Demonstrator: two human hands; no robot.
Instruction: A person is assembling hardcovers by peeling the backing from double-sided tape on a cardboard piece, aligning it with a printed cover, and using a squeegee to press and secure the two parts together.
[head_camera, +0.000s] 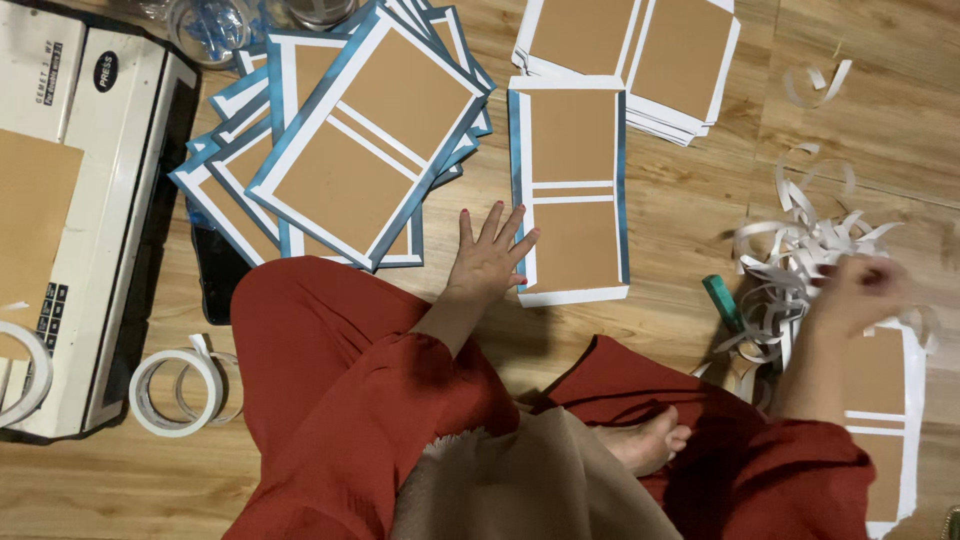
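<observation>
Head view: our left hand (487, 262) fingers spread, steadying the brown card (572, 190); right hand (852, 292) blurred over white strips (790, 260), grip unclear; press flat.

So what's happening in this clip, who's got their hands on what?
A person in red clothing sits on a wooden floor. The left hand lies spread flat on the edge of a brown card with white strips and blue edges. The right hand, blurred, is at a heap of curled white paper strips. A fanned stack of similar cards lies ahead, tape rolls and a white machine to the left.
</observation>
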